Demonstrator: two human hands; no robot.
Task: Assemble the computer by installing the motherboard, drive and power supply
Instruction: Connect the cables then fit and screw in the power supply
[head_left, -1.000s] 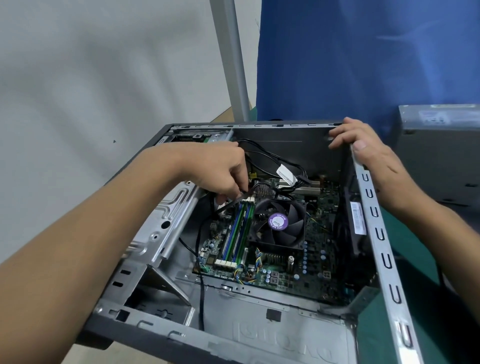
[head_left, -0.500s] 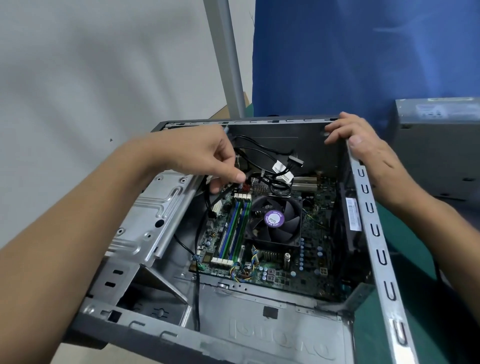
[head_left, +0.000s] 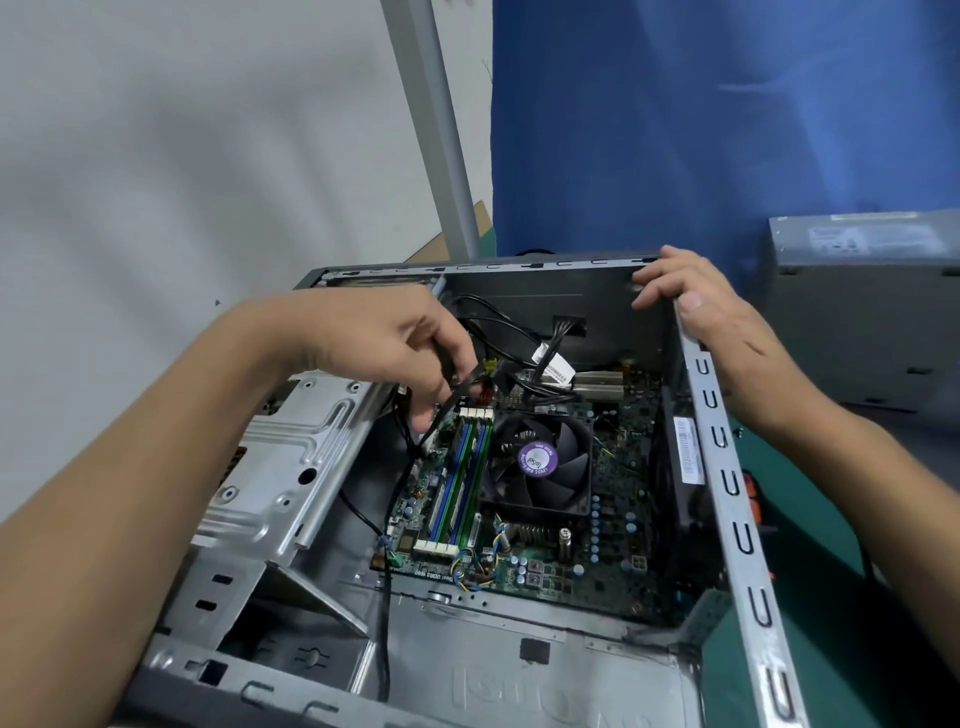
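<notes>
Left hand (head_left: 384, 348): middle of the frame, fingers pinched tight on a black cable (head_left: 464, 385), just above the memory sticks (head_left: 462, 467).
Right hand (head_left: 696, 312): upper right, fingers curled over the case (head_left: 727, 467) corner.
Motherboard (head_left: 618, 467): lies inside the case, lower middle.
Power supply (head_left: 857, 291): grey box at the upper right edge, outside the case.
Just changed: the left hand has lifted the cable a little, up and left.
Meaning: cables are likely being sorted; the power supply still waits.
</notes>
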